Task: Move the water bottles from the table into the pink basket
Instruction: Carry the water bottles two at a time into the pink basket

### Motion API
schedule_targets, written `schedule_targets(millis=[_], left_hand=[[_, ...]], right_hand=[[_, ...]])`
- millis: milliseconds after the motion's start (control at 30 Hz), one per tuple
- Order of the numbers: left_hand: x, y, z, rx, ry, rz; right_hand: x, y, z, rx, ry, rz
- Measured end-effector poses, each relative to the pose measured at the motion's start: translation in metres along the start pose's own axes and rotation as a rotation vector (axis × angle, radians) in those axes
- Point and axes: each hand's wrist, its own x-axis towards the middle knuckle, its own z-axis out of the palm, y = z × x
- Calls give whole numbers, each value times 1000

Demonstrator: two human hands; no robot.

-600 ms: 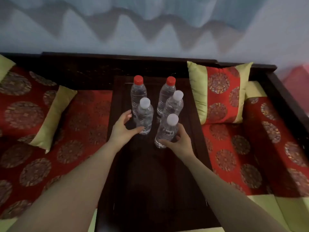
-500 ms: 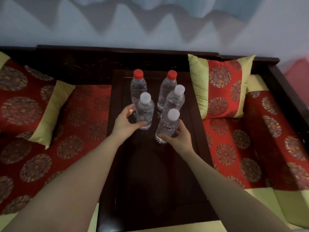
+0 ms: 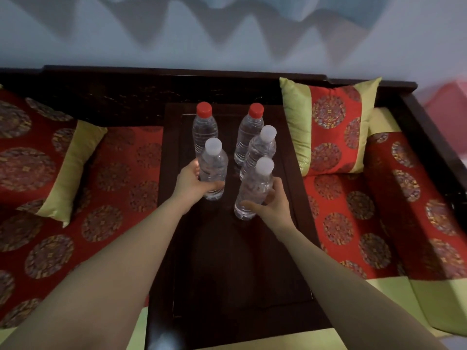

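Both hands now close on a bottle each.

The right hand (image 3: 271, 207) wraps the near bottle (image 3: 254, 190); the left hand (image 3: 193, 184), open a moment ago, now grips the left bottle (image 3: 213, 170). Both bottles stand on the table (image 3: 227, 274); three more wait behind. No basket visible.

dark wooden table (image 3: 227, 274) carries five upright water bottles (image 3: 204, 127).

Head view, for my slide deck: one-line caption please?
Left hand and right hand each grip a white-capped bottle on the dark table.
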Motion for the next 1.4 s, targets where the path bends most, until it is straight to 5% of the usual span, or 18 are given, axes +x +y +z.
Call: schedule_targets(millis=[300,767,1400], left_hand=[[-66,26,-23,-193,-33,-64],[-181,99,-12,-205,-35,21],[-330,171,303,-111,-538,79]], right_hand=[[-32,-40,-42,285,-46,5],[-118,-81,-126,201,-28,10],[-372,-29,-412,219,545,130]])
